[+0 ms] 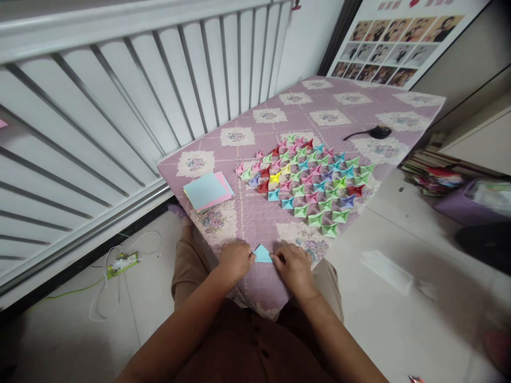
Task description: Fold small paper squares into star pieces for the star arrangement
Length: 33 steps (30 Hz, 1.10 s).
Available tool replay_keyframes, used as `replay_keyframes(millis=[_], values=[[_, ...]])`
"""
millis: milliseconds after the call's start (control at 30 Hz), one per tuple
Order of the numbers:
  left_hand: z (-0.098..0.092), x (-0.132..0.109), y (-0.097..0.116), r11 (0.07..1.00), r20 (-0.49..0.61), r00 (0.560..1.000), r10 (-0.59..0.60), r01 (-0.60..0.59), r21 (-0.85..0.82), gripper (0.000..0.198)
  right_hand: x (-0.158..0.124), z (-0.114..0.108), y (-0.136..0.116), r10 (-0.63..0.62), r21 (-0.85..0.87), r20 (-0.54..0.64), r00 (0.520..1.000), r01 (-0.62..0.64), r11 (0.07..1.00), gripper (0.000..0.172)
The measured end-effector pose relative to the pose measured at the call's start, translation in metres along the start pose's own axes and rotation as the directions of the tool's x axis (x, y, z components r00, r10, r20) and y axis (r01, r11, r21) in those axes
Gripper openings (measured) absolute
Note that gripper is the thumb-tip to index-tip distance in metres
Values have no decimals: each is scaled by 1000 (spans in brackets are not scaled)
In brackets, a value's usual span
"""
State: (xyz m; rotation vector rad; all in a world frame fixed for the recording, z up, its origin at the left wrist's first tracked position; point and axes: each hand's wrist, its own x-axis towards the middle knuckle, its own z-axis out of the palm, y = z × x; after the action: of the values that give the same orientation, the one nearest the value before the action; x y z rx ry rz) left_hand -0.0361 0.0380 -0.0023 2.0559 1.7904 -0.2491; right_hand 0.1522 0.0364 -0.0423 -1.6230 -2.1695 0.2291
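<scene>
A small light-blue sheet of paper (263,254), folded to a point at its far side, lies at the near end of the table. My left hand (237,260) pinches its left corner. On the other side, my right hand (293,266) has thumb and fingers closed on the right corner. Beyond the hands stand rows of several small folded paper pieces (307,181) in green, pink, blue, red, yellow and purple. To the left rests a stack of square paper (205,191), light blue on top with pink beneath.
A purple flowered cloth (255,207) covers the table. Toward its right edge sits a black object with a thin stem (380,132). A white slatted railing (159,96) borders the left side. On the floor lie a power strip (123,263) with cables and a purple bin (459,205).
</scene>
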Motion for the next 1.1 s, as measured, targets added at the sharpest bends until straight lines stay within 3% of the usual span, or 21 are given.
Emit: replay_keyframes(millis=[100, 200, 300, 400, 567, 867, 1000, 1100], values=[[1, 1, -1, 1000, 4, 1000, 1, -1, 6, 32, -2, 0, 3, -20, 31, -32, 999, 21, 999, 19], [2, 1, -1, 1000, 7, 1000, 13, -13, 4, 31, -5, -4, -4, -128, 49, -73, 989, 132, 990, 21], [2, 0, -1, 1000, -8, 1000, 22, -22, 6, 32, -10, -4, -18, -283, 38, -10, 959, 283, 958, 23], [2, 0, -1, 1000, -13, 1000, 25, -25, 8, 31, -16, 3, -25, -359, 19, 43, 932, 359, 933, 27], [0, -1, -3, 999, -13, 999, 34, -34, -13, 31, -22, 13, -21, -388, -7, 62, 920, 389, 921, 28], [-1, -5, -16, 997, 15, 1000, -2, 3, -72, 22, -23, 8, -20, -422, -20, 63, 905, 423, 906, 31], [6, -8, -17, 997, -74, 996, 49, -54, -63, 18, -23, 6, -22, -407, -47, 102, 908, 413, 909, 33], [19, -15, -14, 983, -184, 967, 175, -181, -16, 19, -22, 5, -24, -396, -61, 120, 910, 405, 912, 32]])
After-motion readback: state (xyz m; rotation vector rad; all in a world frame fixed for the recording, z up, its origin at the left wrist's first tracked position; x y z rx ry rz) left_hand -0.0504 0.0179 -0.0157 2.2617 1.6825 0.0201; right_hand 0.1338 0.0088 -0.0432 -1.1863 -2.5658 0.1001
